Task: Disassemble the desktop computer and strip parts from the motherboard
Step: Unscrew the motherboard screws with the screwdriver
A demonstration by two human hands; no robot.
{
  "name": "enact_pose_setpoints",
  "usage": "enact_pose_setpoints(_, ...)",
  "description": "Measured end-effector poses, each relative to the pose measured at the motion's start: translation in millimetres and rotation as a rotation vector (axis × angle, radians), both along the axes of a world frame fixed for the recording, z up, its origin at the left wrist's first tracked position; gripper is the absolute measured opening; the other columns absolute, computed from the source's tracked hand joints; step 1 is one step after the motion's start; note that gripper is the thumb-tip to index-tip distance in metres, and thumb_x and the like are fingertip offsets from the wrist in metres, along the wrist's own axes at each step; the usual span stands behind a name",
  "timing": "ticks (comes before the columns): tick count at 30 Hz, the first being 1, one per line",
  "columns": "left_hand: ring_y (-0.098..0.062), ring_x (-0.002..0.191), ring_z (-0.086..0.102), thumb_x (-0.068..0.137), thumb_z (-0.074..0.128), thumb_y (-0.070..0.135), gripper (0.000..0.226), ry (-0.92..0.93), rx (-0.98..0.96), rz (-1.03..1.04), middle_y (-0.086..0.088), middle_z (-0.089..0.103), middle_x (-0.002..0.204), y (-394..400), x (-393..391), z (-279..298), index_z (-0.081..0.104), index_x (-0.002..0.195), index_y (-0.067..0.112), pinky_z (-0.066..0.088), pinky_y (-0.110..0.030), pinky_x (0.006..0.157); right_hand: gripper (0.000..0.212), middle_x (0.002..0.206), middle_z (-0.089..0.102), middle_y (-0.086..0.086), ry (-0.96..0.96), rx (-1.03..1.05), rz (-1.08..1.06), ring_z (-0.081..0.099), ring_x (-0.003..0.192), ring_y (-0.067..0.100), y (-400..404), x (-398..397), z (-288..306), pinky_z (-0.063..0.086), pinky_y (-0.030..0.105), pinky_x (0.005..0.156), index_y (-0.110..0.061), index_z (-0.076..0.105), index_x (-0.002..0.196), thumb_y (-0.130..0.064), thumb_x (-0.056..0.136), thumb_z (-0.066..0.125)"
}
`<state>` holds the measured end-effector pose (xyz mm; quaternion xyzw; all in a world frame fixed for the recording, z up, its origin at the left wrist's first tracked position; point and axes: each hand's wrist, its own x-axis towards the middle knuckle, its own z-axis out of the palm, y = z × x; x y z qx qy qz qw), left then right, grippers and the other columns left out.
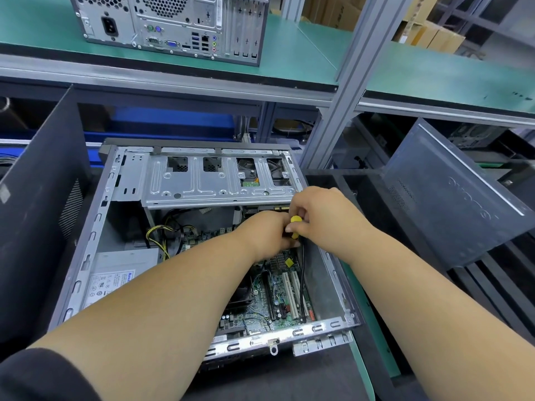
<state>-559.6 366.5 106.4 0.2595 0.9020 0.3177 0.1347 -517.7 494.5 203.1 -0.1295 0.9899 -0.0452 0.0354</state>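
Observation:
An open desktop computer case (95, 227) lies on its side in front of me, its side panel off. Inside, the green motherboard (260, 316) shows white expansion slots, with a silver drive cage (214, 180) at the far end and a power supply (115, 273) at the left. Both hands meet over the board's far right corner. My right hand (321, 215) grips the yellow handle of a screwdriver (296, 224). My left hand (266, 233) curls around the tool's lower part just below it. The tool's tip is hidden by my hands.
Yellow and black power cables (162, 235) run beside the power supply. A dark side panel (40, 212) leans at the left and another (451, 198) at the right. A second computer tower (173, 27) stands on the green shelf (304, 47) above. A black cable (302, 279) crosses the board.

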Motion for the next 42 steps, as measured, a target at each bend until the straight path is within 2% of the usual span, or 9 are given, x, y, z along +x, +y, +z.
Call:
enact_pose_setpoints(8, -0.021, 0.083, 0.055, 0.091, 0.061, 0.027, 0.017, 0.025, -0.048, -0.03, -0.003, 0.063, 0.089, 0, 0, 1, 0.065, 0.103, 0.015, 0.034, -0.024, 0.066, 0.033, 0.119, 0.056, -0.005, -0.106, 0.075, 0.016, 0.055, 0.105, 0.025, -6, 0, 10, 0.038, 0.037, 0.103, -0.033, 0.066, 0.11, -0.007, 0.089, 0.061)
enact_pose_setpoints(12, -0.019, 0.071, 0.046, 0.09, 0.06, 0.023, 0.022, 0.055, -0.024, -0.023, 0.012, 0.045, 0.067, 0, 1, 1, 0.047, 0.074, 0.028, 0.024, -0.019, 0.05, 0.024, 0.107, 0.057, -0.007, 0.029, 0.004, 0.024, 0.055, 0.1, 0.017, 0, 3, 3, 0.032, 0.035, 0.101, -0.026, 0.065, 0.105, -0.035, 0.084, 0.071)
enact_pose_setpoints(15, -0.017, 0.074, 0.05, 0.087, 0.067, 0.031, 0.018, 0.028, -0.009, -0.013, 0.009, 0.053, 0.075, 1, 1, -1, 0.049, 0.084, 0.028, 0.031, -0.024, 0.057, 0.023, 0.099, 0.054, -0.006, 0.029, 0.028, -0.019, 0.056, 0.092, 0.019, 1, 1, -2, 0.035, 0.035, 0.097, -0.024, 0.064, 0.1, -0.04, 0.086, 0.071)
enact_pose_setpoints(18, -0.016, 0.077, 0.05, 0.086, 0.068, 0.032, 0.015, 0.026, -0.009, -0.033, 0.01, 0.054, 0.076, 1, 1, -1, 0.055, 0.091, 0.025, 0.031, -0.019, 0.055, 0.016, 0.102, 0.055, -0.007, -0.012, 0.011, -0.013, 0.057, 0.095, 0.02, 0, 0, 0, 0.035, 0.032, 0.096, -0.028, 0.066, 0.103, -0.027, 0.088, 0.071)
enact_pose_setpoints(22, -0.024, 0.092, 0.058, 0.088, 0.066, 0.029, 0.029, 0.0, -0.059, -0.049, -0.005, 0.066, 0.102, 2, 1, 2, 0.063, 0.114, 0.015, 0.045, -0.028, 0.076, 0.031, 0.111, 0.058, -0.005, -0.112, 0.08, 0.001, 0.054, 0.105, 0.025, -6, -5, 8, 0.043, 0.035, 0.096, -0.03, 0.067, 0.11, -0.007, 0.09, 0.061)
enact_pose_setpoints(27, -0.023, 0.076, 0.049, 0.091, 0.06, 0.022, 0.01, 0.007, -0.062, -0.034, 0.004, 0.051, 0.071, 2, 2, 1, 0.055, 0.084, 0.016, 0.031, -0.026, 0.059, 0.024, 0.108, 0.059, -0.007, -0.024, 0.027, 0.018, 0.056, 0.102, 0.02, -2, 1, 2, 0.035, 0.038, 0.1, -0.029, 0.066, 0.105, -0.021, 0.082, 0.069)
enact_pose_setpoints(31, -0.022, 0.08, 0.054, 0.088, 0.065, 0.025, 0.014, -0.023, -0.018, -0.011, 0.001, 0.057, 0.083, 2, 2, 1, 0.052, 0.089, 0.021, 0.036, -0.026, 0.066, 0.027, 0.104, 0.057, -0.004, 0.041, 0.053, -0.019, 0.055, 0.095, 0.018, 0, 2, 0, 0.035, 0.039, 0.099, -0.024, 0.063, 0.104, -0.043, 0.087, 0.069)
enact_pose_setpoints(37, -0.019, 0.08, 0.055, 0.086, 0.067, 0.031, 0.018, -0.058, -0.009, 0.009, -0.001, 0.063, 0.086, 1, 2, 0, 0.063, 0.098, 0.018, 0.039, -0.026, 0.068, 0.025, 0.117, 0.057, -0.005, -0.122, 0.153, 0.027, 0.057, 0.107, 0.024, -8, -4, 13, 0.037, 0.036, 0.104, -0.032, 0.067, 0.113, -0.017, 0.094, 0.06)
enact_pose_setpoints(42, -0.012, 0.064, 0.047, 0.088, 0.064, 0.028, 0.019, -0.073, -0.041, 0.02, 0.009, 0.05, 0.065, 2, 1, -2, 0.054, 0.073, 0.025, 0.031, -0.022, 0.055, 0.03, 0.112, 0.061, -0.009, -0.07, 0.086, 0.107, 0.057, 0.108, 0.018, -5, -1, 8, 0.035, 0.037, 0.102, -0.029, 0.069, 0.106, -0.012, 0.082, 0.064)
